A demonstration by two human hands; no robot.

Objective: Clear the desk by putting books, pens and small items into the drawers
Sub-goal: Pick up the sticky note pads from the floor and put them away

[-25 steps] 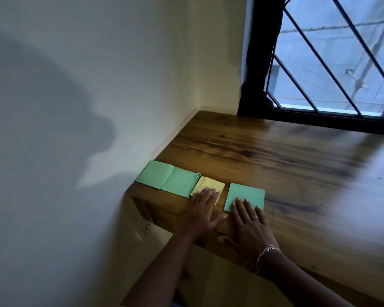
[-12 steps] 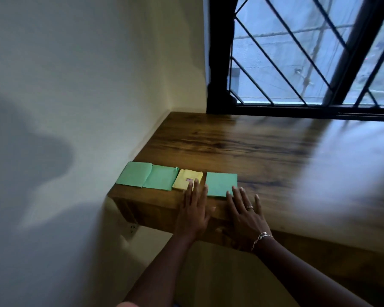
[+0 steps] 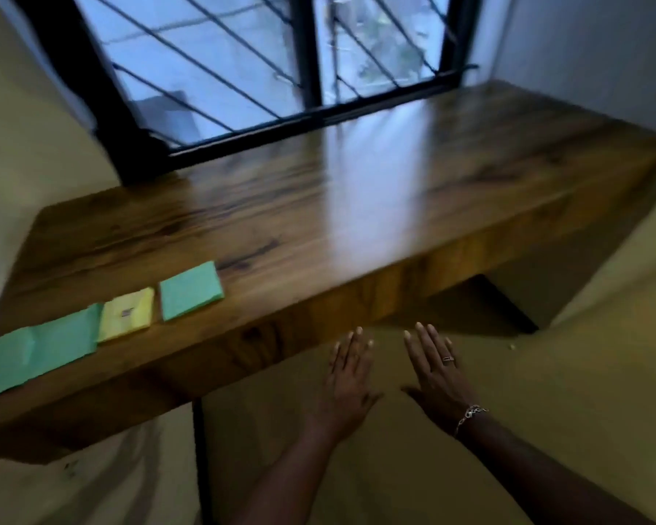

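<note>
Head view, blurred by motion. Both forearms reach forward from the lower edge of the picture, palms down and fingers straight. The left hand (image 3: pixel 347 384) and the right hand (image 3: pixel 438 377) lie side by side but apart, each spread flat and holding nothing, with fingertips just short of the near front edge of the dark brown wooden desk (image 3: pixel 356 206); whether they touch that edge cannot be told. The right hand carries a ring on one finger and a thin chain bracelet (image 3: pixel 470 414) at the wrist. On the near left part of the desktop four flat paper pads lie in a row along the front edge: a green square pad (image 3: pixel 190 289) farthest right, a pale yellow square pad (image 3: pixel 126 314) just beside it, then a second green pad (image 3: pixel 67 337) overlapped by the yellow one, and a third green pad (image 3: pixel 1 363) cut by the left border. The hands are well apart from the pads. A black-framed barred window (image 3: pixel 243 70) stands at the far side of the desk.
</note>
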